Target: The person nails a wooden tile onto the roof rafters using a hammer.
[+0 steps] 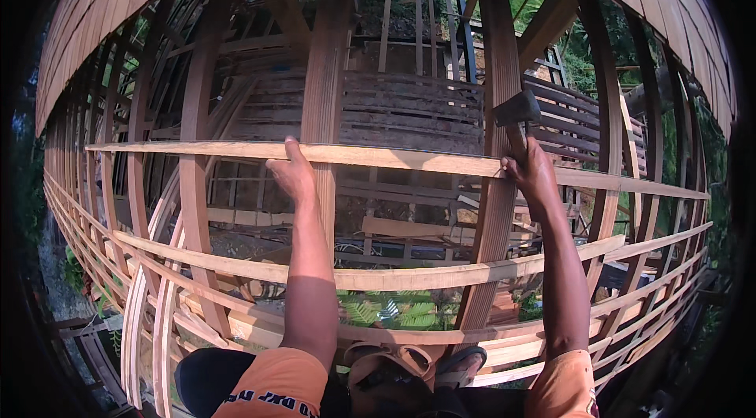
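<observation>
Okay, left hand (294,175): fingers curled, thumb over, gripping batten (409,159)
Right hand (534,172): fingers closed round hammer (517,109) handle, head up
Batten: crosswise over brown rafters (324,71)

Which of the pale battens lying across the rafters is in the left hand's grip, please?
The long batten running leftward from just below the hammer. Only it is gripped by the left hand; other battens lie lower in view or farther right.

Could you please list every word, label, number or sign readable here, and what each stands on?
Orange cloth left sleeve: a row of dark printed lettering, not copied out here.
Dark metal-headed hammer and long pale wooden batten: no lettering that I can make out.
</observation>
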Demonstrator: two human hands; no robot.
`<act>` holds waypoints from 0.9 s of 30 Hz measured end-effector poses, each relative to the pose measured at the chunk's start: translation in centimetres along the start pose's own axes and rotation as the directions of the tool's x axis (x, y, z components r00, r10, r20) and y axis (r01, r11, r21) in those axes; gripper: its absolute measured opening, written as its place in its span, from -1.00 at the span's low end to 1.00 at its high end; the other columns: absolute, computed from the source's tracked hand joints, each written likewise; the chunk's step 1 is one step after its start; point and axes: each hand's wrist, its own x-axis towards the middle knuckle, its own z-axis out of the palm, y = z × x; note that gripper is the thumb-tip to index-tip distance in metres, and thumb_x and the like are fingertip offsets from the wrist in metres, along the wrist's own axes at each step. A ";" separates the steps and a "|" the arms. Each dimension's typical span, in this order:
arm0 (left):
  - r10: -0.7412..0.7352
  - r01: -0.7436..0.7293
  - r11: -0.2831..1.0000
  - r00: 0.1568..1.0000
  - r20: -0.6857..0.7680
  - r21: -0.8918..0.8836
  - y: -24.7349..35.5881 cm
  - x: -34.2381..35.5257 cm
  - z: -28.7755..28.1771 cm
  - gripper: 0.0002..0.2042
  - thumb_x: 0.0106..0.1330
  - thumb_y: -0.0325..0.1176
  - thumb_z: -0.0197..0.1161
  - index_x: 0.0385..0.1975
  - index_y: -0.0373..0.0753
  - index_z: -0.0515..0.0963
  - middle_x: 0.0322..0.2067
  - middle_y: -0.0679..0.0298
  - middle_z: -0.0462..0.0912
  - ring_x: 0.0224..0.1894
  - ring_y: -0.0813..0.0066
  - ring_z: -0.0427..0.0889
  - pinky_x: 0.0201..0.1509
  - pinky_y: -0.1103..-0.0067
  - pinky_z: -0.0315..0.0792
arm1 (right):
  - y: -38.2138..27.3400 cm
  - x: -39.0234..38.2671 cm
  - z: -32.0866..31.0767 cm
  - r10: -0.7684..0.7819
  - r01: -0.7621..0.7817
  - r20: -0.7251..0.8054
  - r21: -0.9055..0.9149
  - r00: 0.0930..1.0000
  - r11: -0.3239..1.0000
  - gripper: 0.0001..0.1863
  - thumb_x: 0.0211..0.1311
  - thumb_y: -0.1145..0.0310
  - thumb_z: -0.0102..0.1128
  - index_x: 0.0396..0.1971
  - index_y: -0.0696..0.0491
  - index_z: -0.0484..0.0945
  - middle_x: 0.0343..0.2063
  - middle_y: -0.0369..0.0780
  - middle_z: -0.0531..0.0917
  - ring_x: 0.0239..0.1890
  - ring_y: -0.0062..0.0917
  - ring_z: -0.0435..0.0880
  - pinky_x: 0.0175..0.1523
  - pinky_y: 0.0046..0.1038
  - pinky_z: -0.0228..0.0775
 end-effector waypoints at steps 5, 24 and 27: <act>0.004 -0.004 0.996 1.000 0.011 0.085 0.9 -2.2 3.1 -0.25 0.34 0.10 0.02 -0.03 -0.75 0.33 -0.05 -0.46 0.50 0.05 -0.27 0.52 0.18 0.16 0.32 | 3.1 -1.2 -3.3 0.098 -0.101 0.069 0.047 0.993 0.994 -0.53 0.11 0.28 0.40 -0.16 0.29 0.42 -0.33 0.16 0.61 -0.17 0.10 0.61 -0.08 -0.09 0.43; 0.041 -0.042 0.998 0.999 0.030 0.045 0.6 -0.9 1.8 -0.34 0.34 0.03 0.03 -0.15 -0.71 0.47 -0.15 -0.30 0.59 -0.12 -0.06 0.58 0.06 0.19 0.36 | 3.7 -0.5 -2.3 0.100 -0.123 0.172 0.126 0.980 0.984 -0.47 0.05 0.24 0.45 -0.10 0.25 0.43 -0.28 0.10 0.61 -0.16 0.05 0.60 -0.06 -0.15 0.41; 0.062 -0.063 0.996 0.998 0.015 0.066 0.1 -0.6 1.6 -0.31 0.34 0.06 0.02 -0.09 -0.72 0.45 -0.10 -0.33 0.57 -0.08 -0.09 0.58 0.09 0.18 0.35 | 3.7 -0.6 -2.2 0.091 -0.111 0.164 0.118 0.982 0.987 -0.47 0.04 0.23 0.45 -0.12 0.25 0.43 -0.28 0.10 0.61 -0.15 0.06 0.59 -0.06 -0.14 0.40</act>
